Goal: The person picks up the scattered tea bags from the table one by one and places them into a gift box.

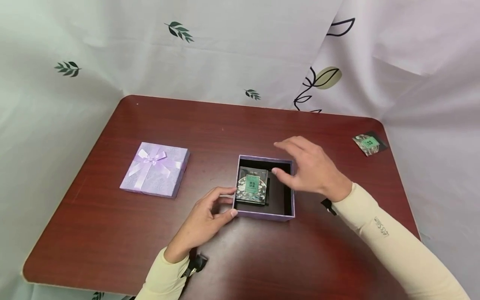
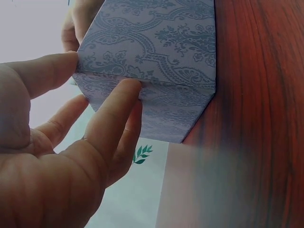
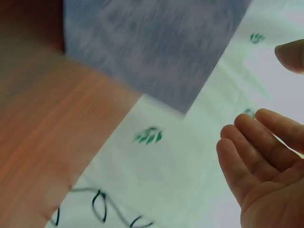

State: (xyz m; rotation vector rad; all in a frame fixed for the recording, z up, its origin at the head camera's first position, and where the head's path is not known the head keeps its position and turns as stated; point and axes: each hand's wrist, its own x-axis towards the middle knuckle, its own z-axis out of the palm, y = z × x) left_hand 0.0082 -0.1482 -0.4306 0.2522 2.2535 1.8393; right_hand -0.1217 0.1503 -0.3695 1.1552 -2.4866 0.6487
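Note:
A lidless purple box (image 1: 264, 216) with a dark inside sits mid-table. At its left wall my left hand (image 1: 202, 216) rests fingertips and thumb against the outside near the front corner. In the left wrist view, the fingers (image 2: 107, 116) touch the patterned box wall (image 2: 152, 42). A dark packet with a green label (image 1: 252, 187) lies in the left part of the box, on something dark. My right hand (image 1: 311, 168) hovers above the box's right rim, thumb and fingers spread apart, holding nothing. The right wrist view also shows this hand (image 3: 270, 166) empty beside the box (image 3: 152, 47).
The purple box lid (image 1: 159, 171) with a ribbon bow lies on the left of the brown table (image 1: 210, 121). Another green-labelled packet (image 1: 370, 143) lies near the table's right edge. A white leaf-print cloth (image 1: 225, 50) hangs behind and at the sides.

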